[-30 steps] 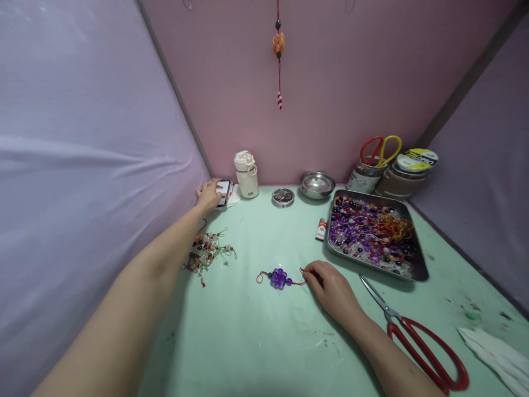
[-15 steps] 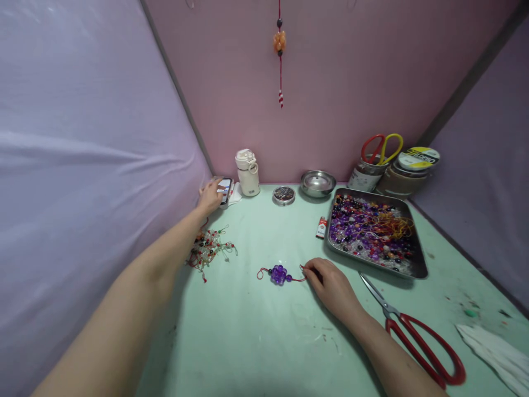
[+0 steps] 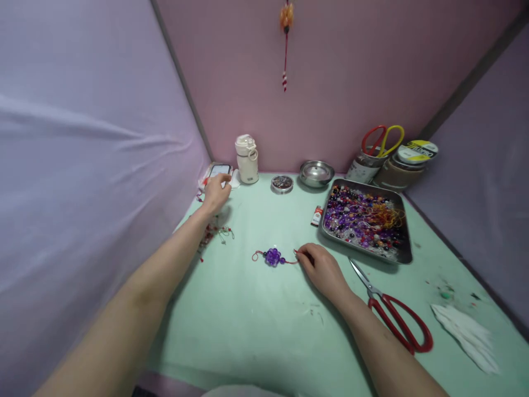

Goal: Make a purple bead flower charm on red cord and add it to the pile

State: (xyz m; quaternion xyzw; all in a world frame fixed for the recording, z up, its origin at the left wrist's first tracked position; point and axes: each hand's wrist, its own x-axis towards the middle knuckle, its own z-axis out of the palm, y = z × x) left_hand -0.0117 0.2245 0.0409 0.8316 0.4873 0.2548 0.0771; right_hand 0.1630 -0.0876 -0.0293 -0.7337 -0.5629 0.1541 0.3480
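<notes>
A purple beaded flower charm (image 3: 273, 257) on a red cord lies on the green tabletop, its looped end to the left. My right hand (image 3: 321, 270) rests beside it, thumb and fingers pinched on the cord's right end. Farther off, my left hand (image 3: 217, 193) is raised just in front of a phone (image 3: 220, 170) with a lit screen, fingers apart and holding nothing. Below the left wrist is a pile of beaded strings (image 3: 211, 234), partly hidden by the forearm.
A metal tray of loose beads (image 3: 366, 223) stands at right, red-handled scissors (image 3: 392, 311) before it. A lighter (image 3: 316, 215), steel bowl (image 3: 316, 174), round container (image 3: 282, 184) and white bottle (image 3: 247, 160) line the back. A white glove (image 3: 465, 333) lies right. A beaded string (image 3: 285, 49) hangs above.
My left hand has drawn back from the phone screen toward the right. My right hand keeps its pinch on the cord. The camera view has shifted and tilted down slightly.
</notes>
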